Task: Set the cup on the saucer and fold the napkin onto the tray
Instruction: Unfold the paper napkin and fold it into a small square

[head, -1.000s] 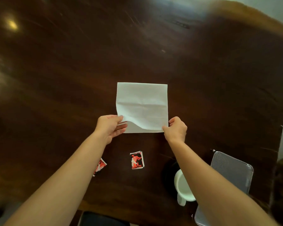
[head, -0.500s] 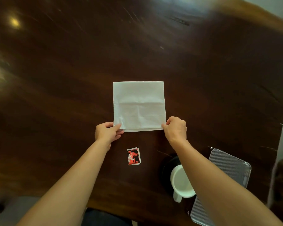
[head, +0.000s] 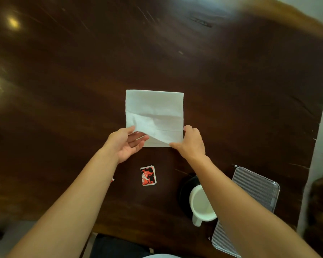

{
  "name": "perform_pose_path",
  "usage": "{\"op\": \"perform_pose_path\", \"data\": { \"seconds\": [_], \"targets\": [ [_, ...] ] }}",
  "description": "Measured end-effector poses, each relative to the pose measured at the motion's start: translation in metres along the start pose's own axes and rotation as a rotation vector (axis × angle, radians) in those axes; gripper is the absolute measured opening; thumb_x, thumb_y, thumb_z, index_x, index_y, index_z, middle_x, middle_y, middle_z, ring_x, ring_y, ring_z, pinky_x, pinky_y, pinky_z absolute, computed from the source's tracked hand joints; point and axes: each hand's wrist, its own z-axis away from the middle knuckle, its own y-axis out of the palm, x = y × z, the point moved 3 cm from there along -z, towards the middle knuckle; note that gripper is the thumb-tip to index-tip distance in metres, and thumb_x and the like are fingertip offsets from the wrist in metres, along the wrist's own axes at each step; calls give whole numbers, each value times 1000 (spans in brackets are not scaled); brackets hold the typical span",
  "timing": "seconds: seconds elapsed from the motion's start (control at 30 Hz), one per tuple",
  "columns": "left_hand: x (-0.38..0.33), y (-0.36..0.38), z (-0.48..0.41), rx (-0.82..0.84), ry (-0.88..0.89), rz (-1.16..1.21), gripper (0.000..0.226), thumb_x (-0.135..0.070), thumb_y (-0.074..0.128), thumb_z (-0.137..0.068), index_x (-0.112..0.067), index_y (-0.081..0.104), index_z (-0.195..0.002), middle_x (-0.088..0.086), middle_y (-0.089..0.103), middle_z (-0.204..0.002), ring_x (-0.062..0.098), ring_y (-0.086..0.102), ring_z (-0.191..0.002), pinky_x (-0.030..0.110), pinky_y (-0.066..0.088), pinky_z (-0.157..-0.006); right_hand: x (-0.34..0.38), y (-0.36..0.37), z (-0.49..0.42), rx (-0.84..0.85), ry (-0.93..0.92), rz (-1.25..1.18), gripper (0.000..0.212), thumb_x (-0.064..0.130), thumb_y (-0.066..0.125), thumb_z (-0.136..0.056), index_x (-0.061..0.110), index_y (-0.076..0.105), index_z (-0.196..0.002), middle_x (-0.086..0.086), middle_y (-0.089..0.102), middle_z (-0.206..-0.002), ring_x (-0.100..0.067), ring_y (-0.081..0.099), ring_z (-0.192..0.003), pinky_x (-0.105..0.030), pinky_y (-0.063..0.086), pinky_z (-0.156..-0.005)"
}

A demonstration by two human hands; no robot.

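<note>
A dark wooden bench point(head: 231, 90) fills the view, a white napkin point(head: 155, 107) at its centre. Half a second ago the napkin lay flat; now its near left corner is lifted — the left hand point(head: 125, 144) pinches it with loosely curled fingers point(head: 138, 141), while the right hand point(head: 191, 142) presses the near right corner down. The fold looks just begun. To the right the metal tray point(head: 257, 185) waits, bare — and the white cup point(head: 199, 203) already sits on the dark saucer point(head: 186, 187). A red packet point(head: 148, 175) lies nearby.
</note>
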Motion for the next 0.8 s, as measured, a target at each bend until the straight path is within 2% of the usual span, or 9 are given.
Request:
{"op": "perform_pose_path", "data": {
  "seconds": [0.07, 0.1, 0.2, 0.27, 0.33, 0.5, 0.57, 0.67, 0.8],
  "targets": [
    [-7, 13, 10, 39, 26, -45, 20, -21, 52, -104, -4, 61, -99, 15, 75, -104, 26, 72, -91, 29, 53, -66, 19, 3, 8, -13, -166, 84, 73, 46, 80, -77, 18, 46, -136, -6, 48, -127, -26, 49, -114, -41, 54, -84],
    [-9, 19, 14, 45, 41, -70, 20, -22, 53, -103, -5, 63, -97, 12, 76, -102, 25, 71, -90, 28, 53, -66, 28, 6, 12, -40, -241, 132, 68, 46, 76, -82, 20, 46, -137, -5, 48, -127, -26, 48, -115, -39, 53, -83],
    [-16, 20, 19, 11, 98, -151, 18, -22, 57, -101, -6, 66, -102, 9, 76, -102, 24, 70, -90, 28, 54, -65, 40, 5, 13, -152, -337, 144, 28, 25, 59, -97, 15, 59, -122, -5, 57, -116, -25, 54, -104, -36, 53, -75],
    [-18, 9, 17, -55, 144, -183, 18, -20, 57, -101, -7, 65, -110, 10, 76, -104, 26, 71, -90, 30, 55, -64, 32, -1, 9, -165, -306, 134, 16, 9, 52, -96, 10, 62, -109, -7, 60, -106, -27, 58, -92, -39, 53, -71],
    [-15, -7, 12, -118, 172, -206, 20, -18, 56, -101, -8, 62, -116, 10, 75, -103, 26, 71, -90, 32, 55, -66, 18, -7, 6, -139, -292, 165, 16, 2, 50, -94, 8, 61, -105, -8, 59, -101, -27, 58, -84, -40, 52, -68],
    [12, -33, -7, -220, 135, -335, 27, -22, 62, -99, -7, 62, -121, 11, 72, -110, 24, 71, -90, 32, 55, -64, -8, -4, 9, -120, -393, 208, 15, 4, 56, -94, 8, 61, -107, -5, 53, -93, -23, 52, -72, -38, 51, -62],
    [22, -38, -17, -265, 151, -386, 28, -23, 66, -97, -7, 64, -120, 13, 71, -113, 24, 72, -89, 31, 56, -62, -16, 2, 8, -112, -438, 228, 17, 0, 55, -92, 7, 62, -107, -7, 54, -95, -24, 51, -72, -38, 49, -60],
    [31, -42, -24, -312, 175, -483, 31, -20, 72, -93, -8, 64, -120, 11, 73, -105, 23, 73, -86, 32, 58, -64, -27, 14, 3, -103, -480, 235, 20, -8, 57, -88, 3, 67, -102, -11, 58, -96, -28, 55, -79, -38, 52, -59],
    [36, -42, -25, -368, 240, -650, 16, -19, 77, -87, -15, 70, -101, 4, 74, -90, 18, 74, -79, 33, 62, -68, -35, 23, -3, -112, -497, 233, 16, -13, 60, -84, -2, 69, -92, -13, 60, -92, -29, 56, -79, -37, 52, -61]
  ]
}}
